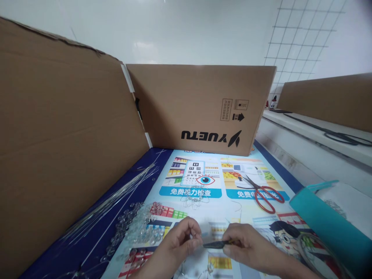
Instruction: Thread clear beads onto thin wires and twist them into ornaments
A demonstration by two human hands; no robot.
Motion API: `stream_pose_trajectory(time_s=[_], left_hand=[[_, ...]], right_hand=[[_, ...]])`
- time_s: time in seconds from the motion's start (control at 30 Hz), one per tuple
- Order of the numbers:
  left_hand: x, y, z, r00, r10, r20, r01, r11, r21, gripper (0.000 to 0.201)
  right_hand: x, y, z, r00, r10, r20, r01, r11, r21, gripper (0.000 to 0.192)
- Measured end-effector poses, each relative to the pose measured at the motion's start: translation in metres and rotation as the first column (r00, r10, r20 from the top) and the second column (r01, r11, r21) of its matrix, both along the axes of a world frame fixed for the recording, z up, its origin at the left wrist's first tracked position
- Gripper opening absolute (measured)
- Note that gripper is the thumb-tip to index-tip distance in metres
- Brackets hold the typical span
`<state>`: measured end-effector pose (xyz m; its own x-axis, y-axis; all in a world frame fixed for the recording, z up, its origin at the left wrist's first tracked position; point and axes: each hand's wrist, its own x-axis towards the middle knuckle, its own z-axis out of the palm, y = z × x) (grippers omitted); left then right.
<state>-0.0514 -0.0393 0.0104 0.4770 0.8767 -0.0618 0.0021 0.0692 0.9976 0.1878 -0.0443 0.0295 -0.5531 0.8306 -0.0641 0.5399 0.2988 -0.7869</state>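
Both hands are low in the frame, working close together over the printed mat on the counter [203,217]. The right hand [247,248] has its fingers closed round a small dark pair of pliers [216,244], tip pointing left. The left hand [177,242] pinches its fingers tight at that tip, on something too small and clear to make out, possibly a bit of wire or a bead.

As for progress: one finished-looking tangle of wired beads [194,199] lies near the middle of the mat, just beyond the hands, and another small wired piece [209,267] sits right under them at the bottom edge. So I'd judge a couple of pieces done.

Plenty is left, by the look of it: a big loose heap of clear beads [139,228] spreads to the left, and a sheaf of thin wires [116,197] lies beside the cardboard wall [64,147]. Red-handled scissors [266,193] rest untouched to the right, near a teal bag [328,221].
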Motion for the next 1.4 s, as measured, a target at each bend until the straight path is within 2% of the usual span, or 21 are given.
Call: stream_pose_trajectory(time_s=[0.13,0.33,0.6,0.77,0.9,1.13,1.4], left_hand=[[0.0,0.0,-0.001,0.999,-0.022,0.031,0.023,1.0,-0.016,0.021],[-0.001,0.001,0.0,0.998,-0.035,0.061,0.035,0.999,-0.004,0.02],[-0.001,0.0,0.005,0.992,-0.04,0.121,0.046,0.998,-0.043,0.019],[-0.001,0.0,0.007,0.992,-0.043,0.122,0.048,0.998,-0.043,0.021],[0.0,0.0,0.007,0.996,-0.008,0.087,0.012,0.999,-0.046,0.021],[0.001,-0.001,-0.002,0.997,0.076,0.027,-0.076,0.997,0.019,0.016],[0.003,-0.003,0.001,0.989,0.116,-0.095,-0.102,0.984,0.146,0.011]], right_hand=[[-0.001,-0.001,0.0,1.0,0.005,-0.031,-0.006,0.999,-0.031,0.028],[-0.004,-0.002,0.001,1.0,0.017,-0.017,-0.017,1.0,-0.01,0.029],[-0.007,-0.004,0.002,1.0,0.017,0.016,-0.016,0.998,-0.055,0.023],[-0.006,-0.003,0.002,0.999,0.038,0.017,-0.036,0.993,-0.112,0.02],[-0.003,-0.001,0.007,0.999,0.044,-0.005,-0.045,0.986,-0.163,0.027],[-0.005,-0.006,0.02,0.981,-0.048,0.189,0.039,0.998,0.047,0.015],[-0.008,-0.013,0.013,0.943,-0.074,0.326,0.011,0.981,0.193,0.017]])
